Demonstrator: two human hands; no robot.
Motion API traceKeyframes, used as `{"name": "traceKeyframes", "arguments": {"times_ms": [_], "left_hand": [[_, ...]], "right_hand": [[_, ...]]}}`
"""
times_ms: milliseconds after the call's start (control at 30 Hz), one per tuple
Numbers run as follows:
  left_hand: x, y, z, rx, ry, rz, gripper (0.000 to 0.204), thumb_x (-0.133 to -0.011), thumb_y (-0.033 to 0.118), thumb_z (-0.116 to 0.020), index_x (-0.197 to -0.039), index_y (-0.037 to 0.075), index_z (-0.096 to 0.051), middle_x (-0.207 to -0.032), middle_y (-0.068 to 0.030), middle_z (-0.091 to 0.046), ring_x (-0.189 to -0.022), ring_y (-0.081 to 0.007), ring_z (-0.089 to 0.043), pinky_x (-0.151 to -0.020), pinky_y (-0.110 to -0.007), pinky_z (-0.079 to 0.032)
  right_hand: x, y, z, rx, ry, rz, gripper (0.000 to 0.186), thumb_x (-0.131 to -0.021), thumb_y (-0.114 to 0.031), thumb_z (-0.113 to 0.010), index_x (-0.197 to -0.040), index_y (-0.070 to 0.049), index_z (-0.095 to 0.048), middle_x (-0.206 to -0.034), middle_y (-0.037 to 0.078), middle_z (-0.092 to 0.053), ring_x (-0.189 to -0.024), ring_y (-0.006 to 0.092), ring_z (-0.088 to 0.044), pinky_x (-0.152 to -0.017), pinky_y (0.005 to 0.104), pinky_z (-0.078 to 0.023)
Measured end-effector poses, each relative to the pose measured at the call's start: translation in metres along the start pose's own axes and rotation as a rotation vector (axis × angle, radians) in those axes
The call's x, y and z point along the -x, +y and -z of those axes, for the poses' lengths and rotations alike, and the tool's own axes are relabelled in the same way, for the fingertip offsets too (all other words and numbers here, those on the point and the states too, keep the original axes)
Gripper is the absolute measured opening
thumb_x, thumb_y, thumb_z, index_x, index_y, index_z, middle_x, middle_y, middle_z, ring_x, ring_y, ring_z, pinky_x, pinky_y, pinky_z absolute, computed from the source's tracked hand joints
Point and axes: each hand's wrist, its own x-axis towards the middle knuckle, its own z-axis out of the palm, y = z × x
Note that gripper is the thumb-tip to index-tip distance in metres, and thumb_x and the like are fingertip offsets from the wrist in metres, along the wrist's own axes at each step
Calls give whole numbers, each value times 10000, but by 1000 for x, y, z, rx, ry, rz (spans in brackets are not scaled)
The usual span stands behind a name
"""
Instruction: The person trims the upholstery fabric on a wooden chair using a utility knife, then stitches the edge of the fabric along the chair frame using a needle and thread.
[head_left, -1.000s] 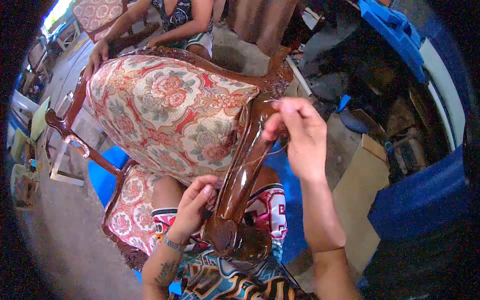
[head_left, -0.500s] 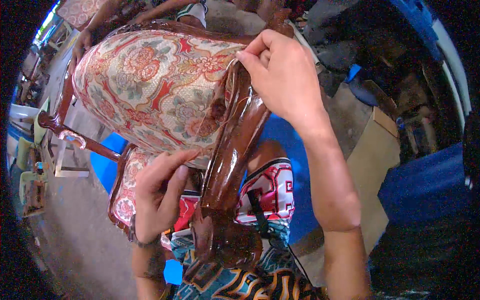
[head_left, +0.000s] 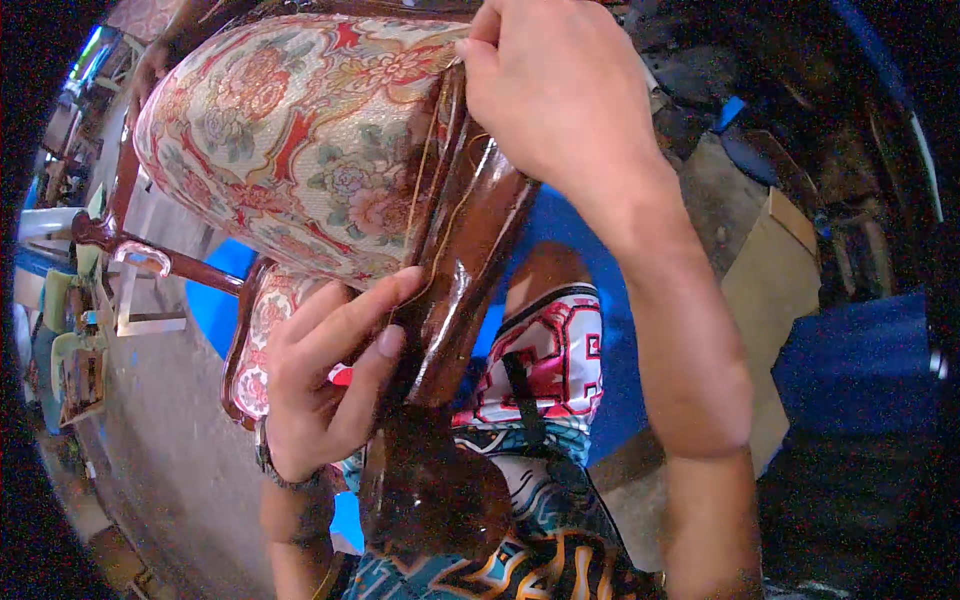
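Note:
A chair with floral upholstery [head_left: 260, 150] lies across my lap, its glossy dark brown wooden frame [head_left: 455, 310] running along the fabric's right edge. At the upper end of that edge, my right hand [head_left: 560, 90] pinches a thin yellowish cord [head_left: 432, 150]. The cord stretches down the seam between fabric and wood, and a loose loop of it lies over the wood. By the lower end of the seam is my left hand [head_left: 335, 370], its index finger stretched out to the cord and frame, thumb apart. Whether the left fingertips grip any cord is unclear.
Another person's hand [head_left: 150, 75] rests at the chair's far left side. The floral seat [head_left: 250, 380] shows beyond my left hand. Flattened cardboard [head_left: 750, 290] and blue sheeting [head_left: 850, 370] lie on the right. Stools [head_left: 75, 370] stand at the far left.
In view, the chair back has shifted upward. My right hand still pinches at the upper edge. The left index finger has moved up to the seam, and the cord now runs straighter along it.

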Motion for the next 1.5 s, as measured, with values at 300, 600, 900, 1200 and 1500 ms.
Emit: {"name": "traceKeyframes", "arguments": {"times_ms": [300, 600, 900, 1200, 1500], "left_hand": [[-6, 2, 9, -57, -9, -66, 440, -802, 70, -684, -1240, 46, -653, -638, -54, -418, -600, -204, -427, -572, -341, -333], [-3, -4, 5, 33, -50, -53, 462, -815, 35, -678, -1273, 23, -621, -652, -66, -417, -565, -191, -432, -525, -330, -346], [-2, -7, 5, -21, -62, -88, 419, -824, 47, -681, -1241, 39, -645, -655, -72, -443, -562, -202, -465, -525, -337, -374], [-4, -10, 8, -128, -106, -98, 402, -838, 77, -683, -1239, 79, -656, -640, -64, -410, -531, -207, -448, -507, -356, -374], [-9, -6, 15, -186, -181, -107, 393, -853, 101, -672, -1245, 81, -650, -658, -71, -425, -544, -223, -470, -516, -372, -387]], "right_hand": [[-5, 3, -16, 72, 227, 135, 178, -843, -188, -642, -847, -12, -670, -766, 197, -671, -775, 382, -662, -710, 451, -519], [-27, 30, -10, -97, -165, 114, 205, -801, -207, -657, -831, -16, -726, -841, 214, -698, -824, 371, -691, -796, 450, -547], [-37, 46, -11, -371, -279, 193, 150, -875, -154, -692, -863, -9, -657, -665, -2, -614, -562, 50, -516, -485, 239, -381], [-52, 52, -16, -423, -383, 162, 224, -782, -241, -747, -862, -32, -730, -737, 108, -698, -686, 198, -661, -675, 357, -528], [-58, 44, -10, -358, -404, 138, 256, -754, -273, -757, -864, -43, -744, -758, 111, -705, -700, 208, -669, -696, 354, -529]]}}
